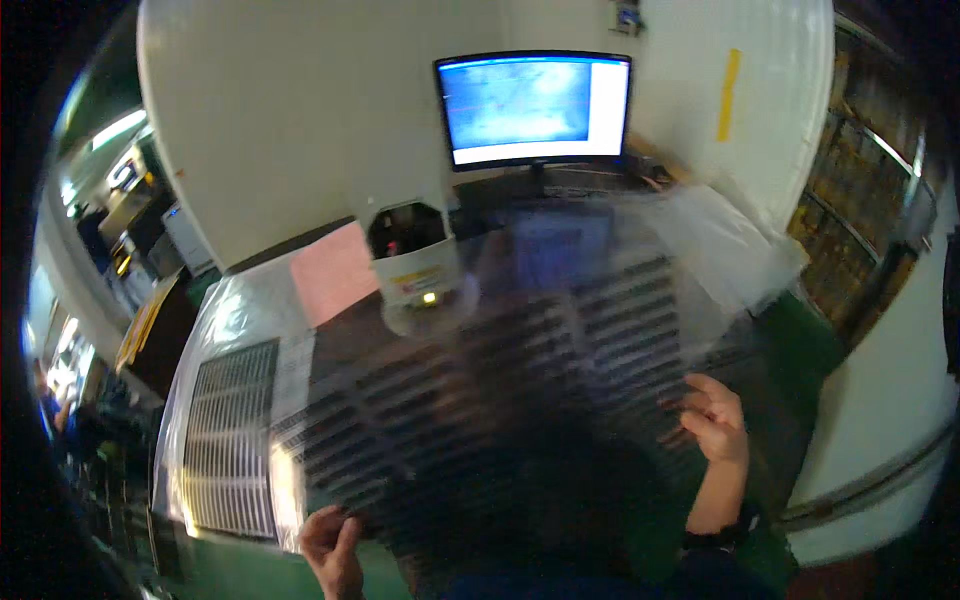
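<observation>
A large see-through film sheet (400,400) with rows of dark printed bars spans the space between my hands, smeared by motion. My left hand (332,548) pinches its near left edge, low in the view. At its right side, my right hand (715,420) has thumb and fingers closed on the edge. Through the film, a dark tabletop and a faint bluish patch show. Just beyond the sheet stands a white device (415,262) with a dark opening on top and a small yellow light at its foot.
A lit monitor (540,108) stands at the back. Left on the table lie a pink paper (335,272) and another striped film sheet (232,440) under glossy plastic. Crumpled clear plastic (725,245) hangs at the right edge. White panels (290,110) stand behind; racks (855,170) are far right.
</observation>
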A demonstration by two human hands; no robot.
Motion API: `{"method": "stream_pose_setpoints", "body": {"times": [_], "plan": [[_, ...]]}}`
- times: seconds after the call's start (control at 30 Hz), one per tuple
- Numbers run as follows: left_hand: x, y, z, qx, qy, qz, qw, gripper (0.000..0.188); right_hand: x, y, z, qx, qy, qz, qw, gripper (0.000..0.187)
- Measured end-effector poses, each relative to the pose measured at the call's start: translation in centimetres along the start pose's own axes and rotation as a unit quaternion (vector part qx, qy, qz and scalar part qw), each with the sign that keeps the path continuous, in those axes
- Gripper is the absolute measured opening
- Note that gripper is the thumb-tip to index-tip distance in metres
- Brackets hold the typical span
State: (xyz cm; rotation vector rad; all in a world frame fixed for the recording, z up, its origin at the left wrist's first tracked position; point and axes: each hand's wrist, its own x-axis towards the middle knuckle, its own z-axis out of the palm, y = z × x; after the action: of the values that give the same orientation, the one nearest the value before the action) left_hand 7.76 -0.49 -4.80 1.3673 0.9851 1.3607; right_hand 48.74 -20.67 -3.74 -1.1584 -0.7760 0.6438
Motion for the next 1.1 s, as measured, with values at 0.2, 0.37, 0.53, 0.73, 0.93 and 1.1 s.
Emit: {"method": "stream_pose_setpoints", "body": {"times": [0.2, 0.37, 0.53, 0.73, 0.93, 1.1], "plan": [[1.8, 0.4, -2.5, -0.012, -0.111, 0.029, 0.993, 0.016, 0.3, -0.2, 0.1, -0.018, -0.083, -0.075, 0.994, 0.046], [3.7, 2.7, -3.9, 0.030, -0.025, 0.067, 0.997, 0.014, 2.9, -0.4, 4.3, -0.002, -0.090, -0.082, 0.993, 0.043], [9.4, 5.1, -4.3, 0.003, 0.073, 0.173, 0.982, 0.012, 7.5, -2.3, 10.0, -0.014, -0.100, -0.113, 0.988, 0.041], [12.5, 3.3, -5.7, 0.000, -0.077, 0.088, 0.993, 0.018, 10.2, -1.3, 12.0, 0.018, -0.161, -0.063, 0.985, 0.030], [13.2, -1.0, -3.9, -0.026, -0.143, 0.051, 0.988, 0.013, 10.9, 0.7, 12.7, 0.014, -0.219, -0.030, 0.975, 0.021], [13.1, 3.6, -2.7, 0.008, -0.108, 0.088, 0.990, 0.016, 9.9, -2.4, 11.3, 0.063, -0.165, -0.011, 0.984, 0.024]]}}
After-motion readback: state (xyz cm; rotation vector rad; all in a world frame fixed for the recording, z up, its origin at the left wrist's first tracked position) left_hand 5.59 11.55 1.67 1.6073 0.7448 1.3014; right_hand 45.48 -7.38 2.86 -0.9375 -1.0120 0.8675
